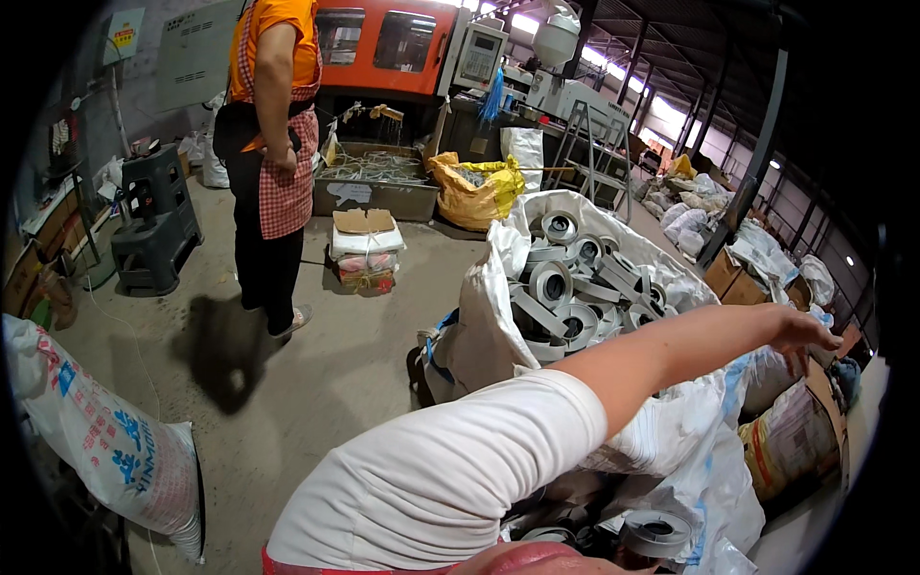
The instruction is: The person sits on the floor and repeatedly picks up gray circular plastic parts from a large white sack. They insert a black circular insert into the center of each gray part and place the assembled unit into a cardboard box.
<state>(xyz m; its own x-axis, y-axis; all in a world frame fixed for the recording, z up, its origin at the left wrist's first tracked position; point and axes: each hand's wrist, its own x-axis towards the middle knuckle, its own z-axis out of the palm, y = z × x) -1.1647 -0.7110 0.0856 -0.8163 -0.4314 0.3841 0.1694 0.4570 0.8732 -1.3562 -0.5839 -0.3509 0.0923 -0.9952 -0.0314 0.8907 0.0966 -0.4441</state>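
Many light-grey plastic parts, each a round ring with a flat strip [561, 287], lie heaped in a large, open-topped white woven sack [479, 321] just ahead of me, right of centre. My left arm, in a white sleeve [450, 470] pushed up to the elbow, crosses in front of the sack. My left hand [803, 333], fingers loosely spread, hangs beyond it at far right, near a yellowish printed bulging bag [791, 441]. Another light-grey plastic ring [656, 533] sits at the lower edge; a dark shape touching it is too cut off for me to tell whether it is my right hand, or what that hand is doing. Beyond, a co-worker in an orange top and red-checked apron [287, 177] stands at left, near a large orange machine [383, 72].
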